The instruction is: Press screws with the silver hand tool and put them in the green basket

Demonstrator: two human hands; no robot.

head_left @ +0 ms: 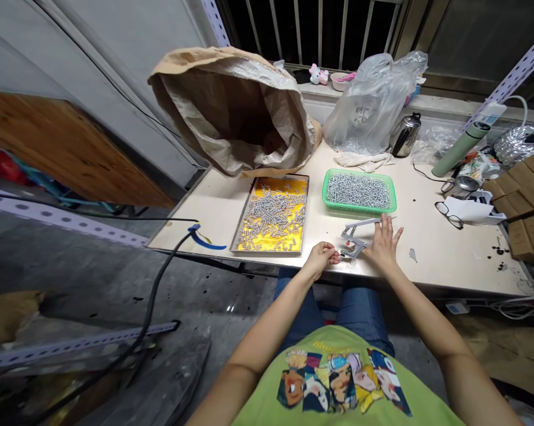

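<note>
My left hand [322,258] is at the front edge of the table, its fingertips pinched together beside the near end of a grey metal lever tool [354,245]. Whatever small piece sits in that pinch is too small to make out. The tool has a long upper arm and a coil spring. My right hand [383,244] lies against the tool's right side, fingers stretched and apart, fingertips over the upper arm. Left of the hands, a shallow tray [234,241] with a yellow lining holds many small metal screw-like pieces [271,210]. Behind the tool, a green plastic basket [360,209] is filled with similar pieces.
A large open paper sack [235,112] leans behind the tray. Further back are a clear plastic bag [360,106], a metal jug [407,136] and a green flask [461,149]. Glasses [449,215] and stacked cardboard boxes [531,198] are at the right. A blue strap [207,241] lies at the left.
</note>
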